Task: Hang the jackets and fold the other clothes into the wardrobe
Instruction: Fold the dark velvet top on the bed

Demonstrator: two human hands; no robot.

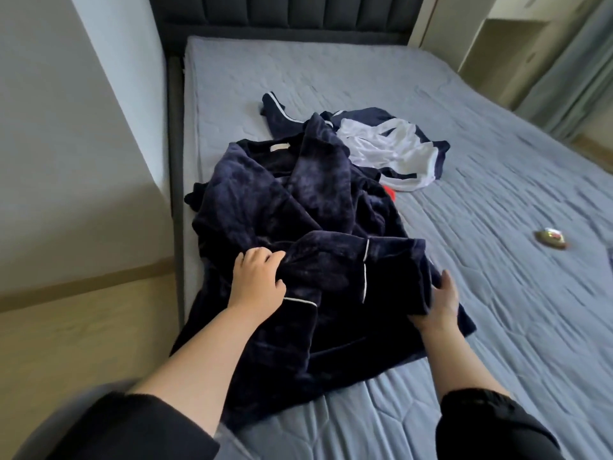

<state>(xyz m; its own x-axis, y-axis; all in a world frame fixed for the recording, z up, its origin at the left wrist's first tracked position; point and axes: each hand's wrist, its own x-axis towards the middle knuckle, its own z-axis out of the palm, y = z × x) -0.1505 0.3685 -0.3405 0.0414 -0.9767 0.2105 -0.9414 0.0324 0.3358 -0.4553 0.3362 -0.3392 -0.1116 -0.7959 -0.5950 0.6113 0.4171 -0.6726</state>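
A blue-grey quilted bed [497,167] with a dark padded headboard [282,11] fills the room, with wood floor [66,327] at 9 o'clock. The left grip [257,280] bunches a fold of the navy fleece jacket [282,200], fingers curled. The right grip [438,307] pinches its edge at 3 o'clock. The jacket's beige collar label [280,148] is unreadable. A navy-and-white garment [384,144] lies at 1 o'clock.

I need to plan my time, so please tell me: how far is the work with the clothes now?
Done: nothing visible yet; the clothes lie unfolded on the bed. In hand: the left hand grips the dark blue plush top and the right hand holds its edge. Left: putting it away, then the blue and white garment behind it and a red piece peeking out.
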